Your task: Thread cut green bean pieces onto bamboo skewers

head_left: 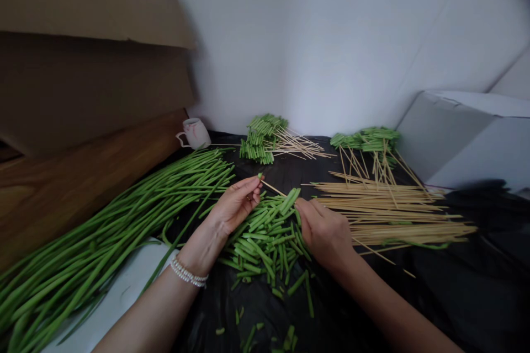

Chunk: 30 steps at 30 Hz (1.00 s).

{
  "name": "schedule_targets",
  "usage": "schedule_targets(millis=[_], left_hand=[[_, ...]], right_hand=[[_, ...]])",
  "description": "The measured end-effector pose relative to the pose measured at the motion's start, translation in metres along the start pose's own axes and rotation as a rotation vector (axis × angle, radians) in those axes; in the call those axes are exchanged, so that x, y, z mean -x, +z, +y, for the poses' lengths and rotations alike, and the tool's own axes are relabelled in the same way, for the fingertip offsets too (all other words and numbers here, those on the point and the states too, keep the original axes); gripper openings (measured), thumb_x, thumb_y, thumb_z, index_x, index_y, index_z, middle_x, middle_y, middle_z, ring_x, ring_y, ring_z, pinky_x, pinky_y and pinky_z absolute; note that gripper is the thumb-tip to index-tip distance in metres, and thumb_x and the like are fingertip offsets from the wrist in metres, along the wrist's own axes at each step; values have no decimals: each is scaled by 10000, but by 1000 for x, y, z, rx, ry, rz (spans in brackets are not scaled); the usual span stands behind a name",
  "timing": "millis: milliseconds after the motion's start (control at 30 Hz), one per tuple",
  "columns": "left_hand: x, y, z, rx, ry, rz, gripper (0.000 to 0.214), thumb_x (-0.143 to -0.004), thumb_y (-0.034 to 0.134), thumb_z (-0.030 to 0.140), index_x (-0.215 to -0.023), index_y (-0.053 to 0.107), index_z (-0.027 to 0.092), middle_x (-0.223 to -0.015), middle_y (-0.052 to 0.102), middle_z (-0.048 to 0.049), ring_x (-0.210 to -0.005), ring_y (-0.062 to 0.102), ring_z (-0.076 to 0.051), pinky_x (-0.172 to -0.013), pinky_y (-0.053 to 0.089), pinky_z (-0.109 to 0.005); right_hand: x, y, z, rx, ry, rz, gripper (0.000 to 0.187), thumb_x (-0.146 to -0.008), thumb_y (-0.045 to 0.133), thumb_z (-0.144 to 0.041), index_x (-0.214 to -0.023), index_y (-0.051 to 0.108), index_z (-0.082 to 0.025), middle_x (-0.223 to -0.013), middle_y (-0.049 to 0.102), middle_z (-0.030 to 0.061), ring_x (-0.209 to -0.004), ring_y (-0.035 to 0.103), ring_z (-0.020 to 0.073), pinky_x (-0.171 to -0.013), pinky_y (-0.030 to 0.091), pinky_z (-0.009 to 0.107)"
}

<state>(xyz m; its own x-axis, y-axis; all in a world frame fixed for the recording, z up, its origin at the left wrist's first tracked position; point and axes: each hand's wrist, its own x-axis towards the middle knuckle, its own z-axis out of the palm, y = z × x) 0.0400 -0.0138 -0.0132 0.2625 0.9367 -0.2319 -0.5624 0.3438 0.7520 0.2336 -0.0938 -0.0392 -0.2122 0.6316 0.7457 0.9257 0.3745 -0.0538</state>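
My left hand [240,201] pinches a short cut piece of green stalk [260,175] between thumb and fingertips, at the upper end of a thin wooden skewer [273,188]. Closed around the lower part of that skewer is my right hand [327,229]. Green pieces [291,198] lie along the skewer by my right fingers; whether all are threaded on it I cannot tell. Below both hands spreads a heap of cut green stalk pieces [265,245] on black plastic sheeting [207,314]. Loose bare skewers [397,209] lie just right of my right hand.
Long uncut green stalks [124,215] stretch along the left, partly over a white surface [120,292]. Filled skewers are piled at the back [265,135] and back right [368,138]. A mug [196,133], a cardboard box [91,66] and a white box [464,138] border the area.
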Motion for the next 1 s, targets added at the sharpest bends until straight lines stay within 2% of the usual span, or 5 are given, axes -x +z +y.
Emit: schedule_targets(millis=[333, 500, 700, 1000], left_hand=[[2, 4, -5, -163, 99, 59, 245, -589, 849, 152, -793, 744, 68, -714, 673, -29, -575, 562, -28, -550, 479, -99], [2, 4, -6, -114, 75, 18, 265, -634, 829, 192, -858, 745, 79, -761, 674, -36, -611, 578, -41, -553, 487, -111], [1, 1, -5, -68, 42, 14, 189, -668, 789, 119, -850, 746, 90, -763, 672, -37, -605, 578, -44, -544, 489, -119], [1, 5, -9, -149, 153, 79, 284, -534, 875, 194, -761, 750, 81, -721, 688, -37, -618, 580, -46, -591, 483, -119]], right_hand=[[1, 2, -1, 6, 20, -13, 238, -908, 438, -158, -956, 671, -180, -682, 616, -6, -586, 542, 108, -551, 307, 260], [1, 2, 0, 2, 16, -12, 249, -915, 427, -162, -992, 664, -172, -700, 624, -2, -580, 534, 101, -544, 300, 255], [1, 2, 0, 5, 25, -26, 239, -909, 439, -159, -980, 667, -180, -690, 618, -5, -581, 537, 109, -546, 303, 258], [3, 2, -4, -12, 66, -70, 243, -897, 431, -141, -944, 666, -179, -682, 612, 1, -601, 546, 104, -558, 313, 236]])
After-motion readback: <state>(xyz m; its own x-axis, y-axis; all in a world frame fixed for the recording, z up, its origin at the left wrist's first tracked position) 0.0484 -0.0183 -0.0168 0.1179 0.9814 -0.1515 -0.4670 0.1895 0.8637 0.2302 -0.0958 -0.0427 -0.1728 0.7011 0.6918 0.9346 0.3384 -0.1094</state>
